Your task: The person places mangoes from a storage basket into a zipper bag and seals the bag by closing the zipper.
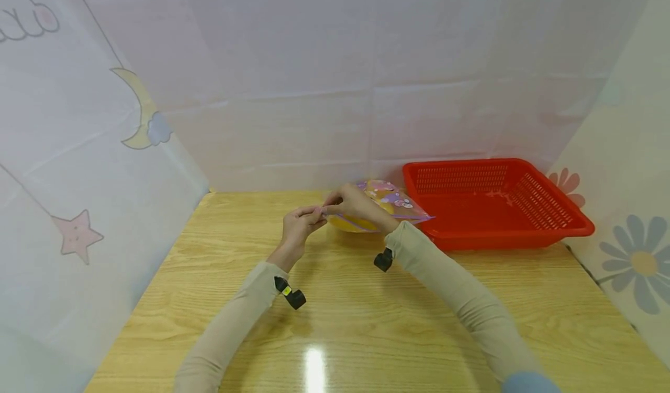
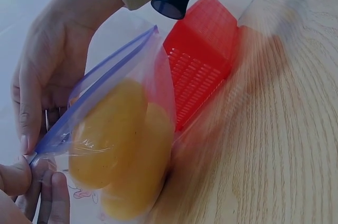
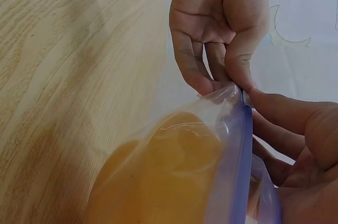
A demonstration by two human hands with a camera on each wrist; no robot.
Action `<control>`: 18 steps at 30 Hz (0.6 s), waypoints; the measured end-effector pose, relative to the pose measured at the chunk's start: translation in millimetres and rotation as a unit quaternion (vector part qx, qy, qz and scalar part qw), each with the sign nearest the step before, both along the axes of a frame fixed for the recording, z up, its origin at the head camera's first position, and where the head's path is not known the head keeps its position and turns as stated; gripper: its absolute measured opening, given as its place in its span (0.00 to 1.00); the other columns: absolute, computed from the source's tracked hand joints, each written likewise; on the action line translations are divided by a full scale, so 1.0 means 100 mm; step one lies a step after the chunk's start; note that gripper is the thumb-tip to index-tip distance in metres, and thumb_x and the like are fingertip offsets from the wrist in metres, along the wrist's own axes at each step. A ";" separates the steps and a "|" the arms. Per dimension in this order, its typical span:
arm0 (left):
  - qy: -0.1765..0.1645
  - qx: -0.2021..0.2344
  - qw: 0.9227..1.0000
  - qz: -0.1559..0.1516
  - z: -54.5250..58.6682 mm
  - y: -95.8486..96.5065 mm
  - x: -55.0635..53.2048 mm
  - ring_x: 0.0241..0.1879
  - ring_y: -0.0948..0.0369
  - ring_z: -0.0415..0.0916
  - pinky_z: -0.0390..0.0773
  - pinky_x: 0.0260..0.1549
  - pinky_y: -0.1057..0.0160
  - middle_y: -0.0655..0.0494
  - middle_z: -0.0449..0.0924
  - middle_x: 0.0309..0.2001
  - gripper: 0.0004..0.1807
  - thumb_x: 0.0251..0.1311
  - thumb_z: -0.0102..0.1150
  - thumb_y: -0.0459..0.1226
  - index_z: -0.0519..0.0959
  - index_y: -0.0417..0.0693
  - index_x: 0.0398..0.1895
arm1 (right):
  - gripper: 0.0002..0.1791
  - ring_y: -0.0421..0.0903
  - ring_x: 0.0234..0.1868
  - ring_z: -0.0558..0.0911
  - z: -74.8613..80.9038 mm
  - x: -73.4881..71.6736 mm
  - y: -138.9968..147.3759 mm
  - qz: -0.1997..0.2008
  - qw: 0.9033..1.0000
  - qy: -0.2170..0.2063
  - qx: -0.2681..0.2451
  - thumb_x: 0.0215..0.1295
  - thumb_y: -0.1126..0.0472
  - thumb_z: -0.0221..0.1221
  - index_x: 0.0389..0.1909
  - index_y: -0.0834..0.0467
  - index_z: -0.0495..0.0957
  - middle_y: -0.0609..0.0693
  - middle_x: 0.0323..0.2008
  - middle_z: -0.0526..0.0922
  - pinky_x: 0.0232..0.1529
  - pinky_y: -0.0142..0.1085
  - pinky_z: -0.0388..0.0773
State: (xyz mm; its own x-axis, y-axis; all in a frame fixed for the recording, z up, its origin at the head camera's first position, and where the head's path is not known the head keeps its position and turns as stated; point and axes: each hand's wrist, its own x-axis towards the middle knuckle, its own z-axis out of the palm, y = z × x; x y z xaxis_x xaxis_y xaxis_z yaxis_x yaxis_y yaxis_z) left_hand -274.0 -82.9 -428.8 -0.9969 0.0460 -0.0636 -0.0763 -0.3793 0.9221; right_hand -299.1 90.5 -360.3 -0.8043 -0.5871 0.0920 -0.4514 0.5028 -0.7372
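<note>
A clear zip bag (image 2: 158,84) with a purple zip strip and a printed pattern (image 1: 392,195) stands on the table. Inside it show large smooth yellow fruits (image 2: 113,134), mango-like in shape. My left hand (image 1: 302,225) pinches the bag's top corner between thumb and fingers. Right beside it, my right hand (image 1: 353,202) grips the same end of the zip strip, thumb and fingertips meeting at a small whitish piece (image 3: 246,99) there. The strip's two edges stand apart toward the other end of the bag. In the right wrist view both hands' fingertips nearly meet.
A red slotted plastic basket (image 1: 497,239) stands behind and to the right of the bag, close to it. The wooden table (image 1: 356,317) ends at a pale back wall sheet (image 1: 293,120). Dark cameras (image 1: 384,260) sit on both wrists.
</note>
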 end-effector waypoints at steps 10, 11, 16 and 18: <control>-0.007 -0.009 1.000 0.005 0.02 0.01 -0.01 0.40 0.56 0.84 0.82 0.50 0.57 0.43 0.82 0.43 0.12 0.67 0.60 0.29 0.80 0.27 0.49 | 0.08 0.46 0.33 0.80 0.00 -0.01 0.02 -0.010 1.000 0.001 0.008 0.68 0.63 0.63 0.38 0.64 0.88 0.50 0.35 0.86 0.35 0.34 0.79; -0.008 -0.010 1.000 0.006 0.02 0.02 -0.01 0.40 0.56 0.84 0.82 0.50 0.57 0.43 0.82 0.43 0.13 0.67 0.60 0.29 0.80 0.27 0.49 | 0.08 0.46 0.34 0.80 -0.01 -0.01 0.02 -0.012 1.000 0.001 0.007 0.68 0.63 0.63 0.38 0.64 0.88 0.50 0.35 0.86 0.36 0.34 0.79; -0.010 -0.018 1.000 0.015 0.04 0.02 0.00 0.40 0.56 0.84 0.82 0.49 0.57 0.43 0.82 0.43 0.12 0.67 0.59 0.28 0.79 0.27 0.49 | 0.08 0.46 0.38 0.82 -0.02 0.00 0.02 -0.011 1.000 0.008 0.003 0.69 0.62 0.62 0.38 0.63 0.87 0.50 0.36 0.87 0.41 0.36 0.81; -0.006 -0.020 1.000 0.018 0.05 0.02 0.00 0.39 0.56 0.84 0.83 0.49 0.57 0.43 0.82 0.42 0.11 0.66 0.60 0.28 0.80 0.27 0.48 | 0.08 0.45 0.36 0.81 -0.02 0.00 0.02 -0.006 1.000 0.011 0.003 0.69 0.63 0.62 0.37 0.64 0.87 0.52 0.36 0.87 0.40 0.36 0.81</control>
State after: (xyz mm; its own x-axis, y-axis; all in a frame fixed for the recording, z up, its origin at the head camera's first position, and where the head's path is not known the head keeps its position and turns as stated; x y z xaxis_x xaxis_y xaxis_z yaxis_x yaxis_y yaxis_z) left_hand -274.1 -80.6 -423.7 -0.9970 0.0063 -0.0767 -0.0742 -0.3440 0.9360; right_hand -298.6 92.2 -362.1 -0.8087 -0.5784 0.1067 -0.4619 0.5123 -0.7240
